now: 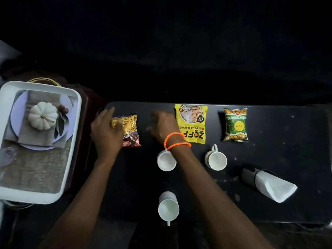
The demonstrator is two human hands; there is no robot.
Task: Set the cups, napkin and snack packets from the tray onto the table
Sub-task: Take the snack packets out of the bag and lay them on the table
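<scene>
Where the dark table (pixel 287 203) comes nearest to us, a white cup (pixel 168 209) lies tipped, mouth towards us and handle at its near side. Right of it, a white napkin (pixel 274 188) sits folded in a dark holder (pixel 248 177), tilted towards the right. Farther on we see two more white cups: the middle cup (pixel 166 161) partly under our right wrist, and the right cup (pixel 216 159) with its handle pointing away. To the far left, off the table, the white tray (pixel 71 141) shows a printed picture of a pumpkin on a plate; we see no task item on it.

Beyond the cups three snack packets lie flat in a row. Our left hand (pixel 106 134) rests on the left edge of the red and yellow packet (pixel 129 131), fingers spread loosely over it; only "MIX" can be read, upside down. Whether the fingers grip it we cannot tell. Our right hand (pixel 164 127), with orange bead bracelets (pixel 175 141) at the wrist, is blurred, fingers curled, just beside the yellow packet (pixel 193 123), holding nothing we can see. That packet reads "ZOFF", "SOYA CHUNKS" and "10", upside down. The green packet (pixel 235 125) lies well to the right, its writing too small to read surely.
</scene>
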